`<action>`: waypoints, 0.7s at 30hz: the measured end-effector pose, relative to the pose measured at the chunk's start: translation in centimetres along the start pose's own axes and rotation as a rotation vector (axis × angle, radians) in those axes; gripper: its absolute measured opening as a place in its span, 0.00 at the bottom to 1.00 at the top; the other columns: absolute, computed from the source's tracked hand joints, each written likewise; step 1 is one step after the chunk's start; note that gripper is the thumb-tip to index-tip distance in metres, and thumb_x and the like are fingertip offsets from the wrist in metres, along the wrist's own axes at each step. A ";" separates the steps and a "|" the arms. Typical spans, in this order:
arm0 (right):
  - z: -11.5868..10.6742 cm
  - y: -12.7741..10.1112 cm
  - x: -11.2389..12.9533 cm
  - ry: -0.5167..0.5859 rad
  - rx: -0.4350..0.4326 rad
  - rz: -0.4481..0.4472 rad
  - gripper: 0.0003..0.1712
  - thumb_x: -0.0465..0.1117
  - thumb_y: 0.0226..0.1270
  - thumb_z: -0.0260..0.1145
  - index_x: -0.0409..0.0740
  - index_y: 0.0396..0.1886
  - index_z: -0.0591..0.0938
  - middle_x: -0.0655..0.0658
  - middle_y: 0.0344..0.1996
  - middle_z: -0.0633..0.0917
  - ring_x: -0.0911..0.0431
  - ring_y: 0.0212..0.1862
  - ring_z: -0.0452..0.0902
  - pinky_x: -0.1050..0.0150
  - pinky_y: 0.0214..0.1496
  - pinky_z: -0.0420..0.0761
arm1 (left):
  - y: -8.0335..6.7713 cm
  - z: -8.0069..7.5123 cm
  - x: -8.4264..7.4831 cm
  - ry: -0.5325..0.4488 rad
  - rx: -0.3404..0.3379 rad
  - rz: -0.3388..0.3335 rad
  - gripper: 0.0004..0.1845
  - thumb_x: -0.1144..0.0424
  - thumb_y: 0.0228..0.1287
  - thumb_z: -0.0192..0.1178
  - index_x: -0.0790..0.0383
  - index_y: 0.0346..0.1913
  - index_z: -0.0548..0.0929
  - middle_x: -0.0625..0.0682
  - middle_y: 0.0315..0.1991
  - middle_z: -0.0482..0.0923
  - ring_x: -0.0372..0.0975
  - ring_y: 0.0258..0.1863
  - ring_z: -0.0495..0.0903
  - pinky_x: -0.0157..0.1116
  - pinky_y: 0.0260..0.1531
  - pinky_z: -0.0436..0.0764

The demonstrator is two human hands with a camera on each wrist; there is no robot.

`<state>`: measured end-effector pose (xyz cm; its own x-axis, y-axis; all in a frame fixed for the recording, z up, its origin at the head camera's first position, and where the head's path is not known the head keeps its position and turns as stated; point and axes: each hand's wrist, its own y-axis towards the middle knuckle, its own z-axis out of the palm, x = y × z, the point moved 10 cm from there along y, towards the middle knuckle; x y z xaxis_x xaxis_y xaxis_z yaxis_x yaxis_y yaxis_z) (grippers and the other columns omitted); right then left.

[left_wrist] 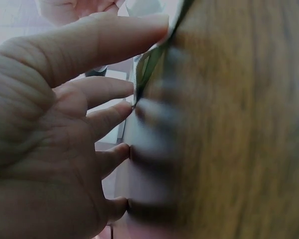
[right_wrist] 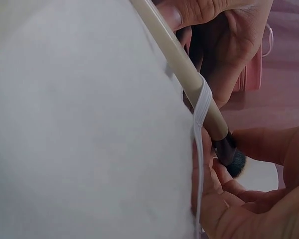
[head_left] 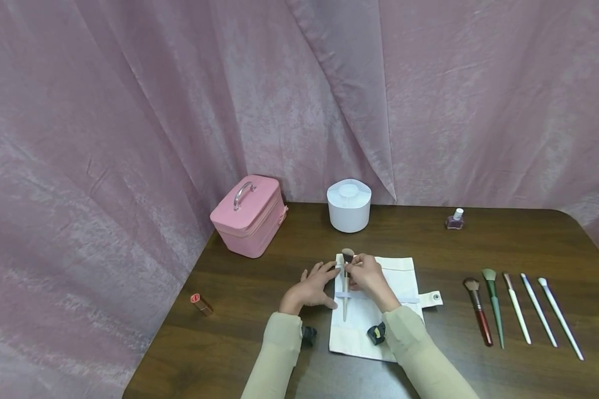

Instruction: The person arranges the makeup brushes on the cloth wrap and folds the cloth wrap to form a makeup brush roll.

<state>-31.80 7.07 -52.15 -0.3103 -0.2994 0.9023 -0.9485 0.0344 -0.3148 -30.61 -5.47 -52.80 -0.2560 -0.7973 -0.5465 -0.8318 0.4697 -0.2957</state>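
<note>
A makeup brush (right_wrist: 182,64) with a cream handle and dark bristles lies along the left side of a white fabric brush roll (head_left: 359,332). Its handle passes under the white elastic band (right_wrist: 203,102) of the roll. My right hand (head_left: 368,277) pinches the brush near its dark ferrule, thumb and fingers at the bristle end in the right wrist view. With fingers spread, my left hand (head_left: 313,288) rests at the left edge of the roll. Its thumb presses that edge, and the other fingertips touch the table in the left wrist view.
Several more makeup brushes (head_left: 519,310) lie in a row to the right. Behind stand a pink case (head_left: 249,216), a white lidded container (head_left: 349,213) and a nail polish bottle (head_left: 455,220). A lipstick (head_left: 202,304) lies at the left. The snap strap (head_left: 431,299) sticks out right of the roll.
</note>
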 end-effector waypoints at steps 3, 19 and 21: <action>0.1 0.1 -0.1 -0.021 0.003 0.004 0.08 0.36 0.71 0.63 0.33 0.40 0.77 0.39 0.29 0.82 0.56 0.23 0.79 0.64 0.26 0.83 | 0.0 0.0 0.0 0.000 0.002 -0.003 0.47 0.62 0.55 0.77 0.55 0.77 0.65 0.52 0.80 0.52 0.52 0.79 0.44 0.62 0.72 0.43; -0.1 -0.4 -0.5 -0.067 -0.019 0.019 0.07 0.34 0.66 0.67 0.34 0.31 0.81 0.47 0.15 0.77 0.61 0.17 0.73 0.71 0.21 0.75 | -0.1 0.0 -0.1 0.009 0.003 0.001 0.48 0.61 0.55 0.77 0.56 0.78 0.64 0.51 0.80 0.52 0.51 0.79 0.44 0.63 0.72 0.43; -0.2 -0.5 -0.5 -0.071 -0.020 0.012 0.07 0.34 0.66 0.66 0.33 0.32 0.81 0.46 0.16 0.78 0.61 0.17 0.74 0.71 0.21 0.76 | -0.1 0.0 -0.1 0.007 0.004 0.002 0.48 0.61 0.55 0.76 0.56 0.78 0.64 0.51 0.80 0.52 0.51 0.79 0.44 0.63 0.72 0.43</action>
<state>-31.17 7.36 -52.39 -0.3172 -0.3655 0.8751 -0.9460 0.0571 -0.3190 -30.46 -5.41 -52.73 -0.2609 -0.7988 -0.5420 -0.8295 0.4727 -0.2974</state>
